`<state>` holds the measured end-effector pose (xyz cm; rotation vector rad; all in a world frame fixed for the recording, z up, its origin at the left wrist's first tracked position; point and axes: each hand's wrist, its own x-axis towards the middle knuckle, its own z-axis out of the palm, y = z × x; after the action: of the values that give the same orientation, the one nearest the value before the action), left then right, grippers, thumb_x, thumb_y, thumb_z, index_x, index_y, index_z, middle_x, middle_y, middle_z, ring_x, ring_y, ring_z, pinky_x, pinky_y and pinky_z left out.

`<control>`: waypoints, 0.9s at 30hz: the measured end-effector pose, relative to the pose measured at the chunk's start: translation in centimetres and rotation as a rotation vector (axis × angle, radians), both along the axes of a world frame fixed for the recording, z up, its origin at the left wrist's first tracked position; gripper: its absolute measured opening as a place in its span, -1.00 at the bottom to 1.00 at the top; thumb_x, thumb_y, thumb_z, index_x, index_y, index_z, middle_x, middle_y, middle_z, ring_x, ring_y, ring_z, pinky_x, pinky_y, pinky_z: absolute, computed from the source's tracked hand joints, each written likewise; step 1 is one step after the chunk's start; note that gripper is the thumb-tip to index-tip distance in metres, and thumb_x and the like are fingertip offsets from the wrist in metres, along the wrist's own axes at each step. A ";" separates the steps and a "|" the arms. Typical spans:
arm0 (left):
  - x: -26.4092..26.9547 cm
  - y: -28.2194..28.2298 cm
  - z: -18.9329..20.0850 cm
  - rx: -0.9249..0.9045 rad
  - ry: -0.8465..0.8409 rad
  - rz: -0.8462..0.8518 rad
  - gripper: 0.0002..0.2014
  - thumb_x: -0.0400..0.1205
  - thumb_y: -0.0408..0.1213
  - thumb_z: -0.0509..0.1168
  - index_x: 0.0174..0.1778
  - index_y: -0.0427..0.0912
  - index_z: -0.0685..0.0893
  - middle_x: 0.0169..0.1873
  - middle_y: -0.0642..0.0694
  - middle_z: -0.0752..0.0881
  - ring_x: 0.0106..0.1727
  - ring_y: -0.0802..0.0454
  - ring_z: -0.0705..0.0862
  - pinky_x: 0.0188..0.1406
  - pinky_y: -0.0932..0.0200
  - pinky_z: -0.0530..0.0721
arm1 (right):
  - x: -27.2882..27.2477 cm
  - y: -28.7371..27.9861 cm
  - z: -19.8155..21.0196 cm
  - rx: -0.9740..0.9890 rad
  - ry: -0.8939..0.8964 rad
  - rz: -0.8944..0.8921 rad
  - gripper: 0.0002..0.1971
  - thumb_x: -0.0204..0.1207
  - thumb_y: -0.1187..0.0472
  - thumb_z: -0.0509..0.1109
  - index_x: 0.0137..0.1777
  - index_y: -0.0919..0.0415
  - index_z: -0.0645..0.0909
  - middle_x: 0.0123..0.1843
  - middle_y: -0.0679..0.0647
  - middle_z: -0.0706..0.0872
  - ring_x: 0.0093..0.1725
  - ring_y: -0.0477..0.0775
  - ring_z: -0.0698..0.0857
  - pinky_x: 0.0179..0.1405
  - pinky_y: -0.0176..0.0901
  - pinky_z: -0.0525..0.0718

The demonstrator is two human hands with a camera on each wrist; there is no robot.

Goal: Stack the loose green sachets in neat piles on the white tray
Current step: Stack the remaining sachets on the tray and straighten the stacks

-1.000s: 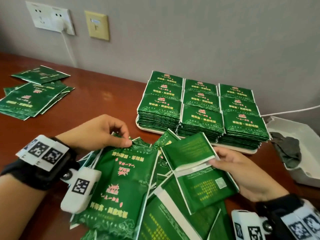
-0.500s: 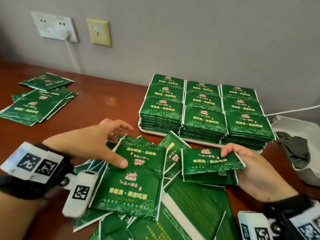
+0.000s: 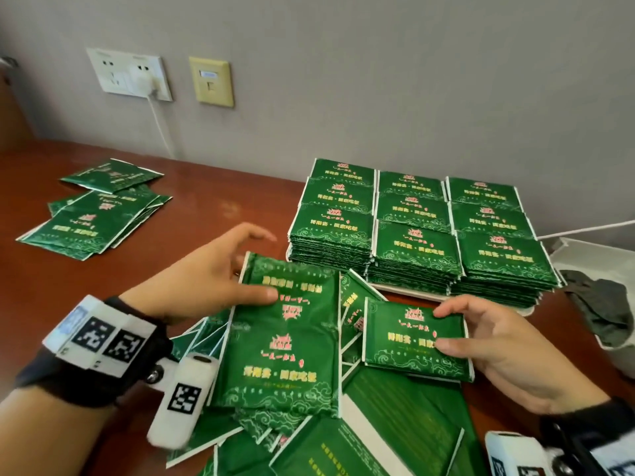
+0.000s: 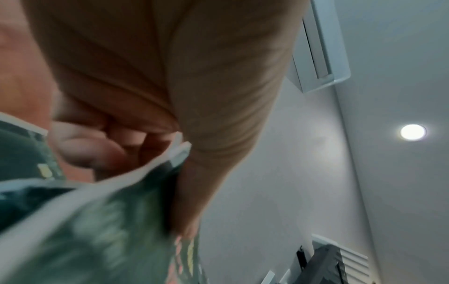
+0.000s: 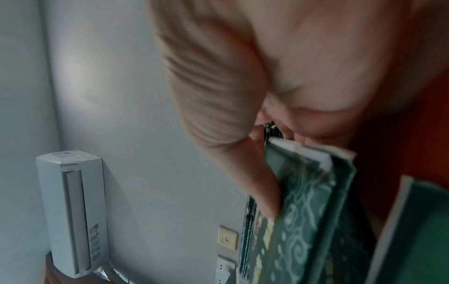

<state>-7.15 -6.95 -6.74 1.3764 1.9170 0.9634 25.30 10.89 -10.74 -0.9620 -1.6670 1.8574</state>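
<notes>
The white tray [image 3: 409, 293] at the back carries several neat piles of green sachets [image 3: 415, 235]. A loose heap of green sachets [image 3: 302, 427] lies on the table in front of it. My left hand [image 3: 240, 269] pinches the top edge of a long double sachet [image 3: 285, 338], thumb on its printed face, fingers behind; the left wrist view shows the same sachet [image 4: 97, 221], blurred. My right hand [image 3: 446, 328] grips a small folded bundle of sachets [image 3: 409, 338] by its right edge, printed face up, seen edge-on as the bundle [image 5: 303, 211] in the right wrist view.
A second loose pile of sachets [image 3: 99, 211] lies at the table's far left. A white bin [image 3: 604, 255] with a dark cloth [image 3: 604, 310] stands right of the tray. Wall sockets with a plugged charger [image 3: 141, 80] and its cable are behind.
My right hand turned its bundle from back side to printed face up and levelled it. My left hand drew the long sachet up off the heap toward the tray.
</notes>
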 end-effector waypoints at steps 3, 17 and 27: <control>0.4 0.3 0.2 0.236 -0.324 0.124 -0.61 0.53 -0.21 0.39 0.27 0.16 0.59 -0.15 -0.31 0.84 -0.11 -0.36 0.80 -0.06 -0.32 0.73 | 0.1 0.3 -0.4 0.101 0.052 -0.052 -0.29 -0.41 0.03 0.92 -0.18 0.26 0.82 -0.17 0.09 0.81 -0.18 -0.04 0.80 -0.24 -0.31 0.75; 3.5 -0.2 0.1 -0.224 0.116 -0.223 -0.26 0.28 -0.14 0.72 0.20 0.57 0.49 0.02 0.18 0.62 -0.22 0.23 0.67 -0.21 0.29 0.71 | -0.3 0.8 -1.1 0.147 0.050 -0.003 -0.48 -0.12 0.15 0.83 -0.14 0.29 0.79 -0.07 0.22 0.86 -0.11 0.05 0.81 -0.22 -0.30 0.76; 4.0 -0.1 0.5 0.121 -0.266 -0.097 -0.52 0.51 -0.62 0.44 0.05 0.15 0.83 0.03 -0.07 0.84 -0.04 -0.05 0.84 -0.08 0.03 0.81 | 0.2 1.1 -0.8 0.182 0.202 -0.121 -0.23 -0.43 -0.21 0.86 -0.15 0.13 0.83 -0.10 0.06 0.82 -0.10 0.02 0.80 -0.17 -0.26 0.77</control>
<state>-3.13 -7.03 -6.24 1.3206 1.6039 1.1673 25.47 11.94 -11.51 -0.7555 -1.5880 1.6339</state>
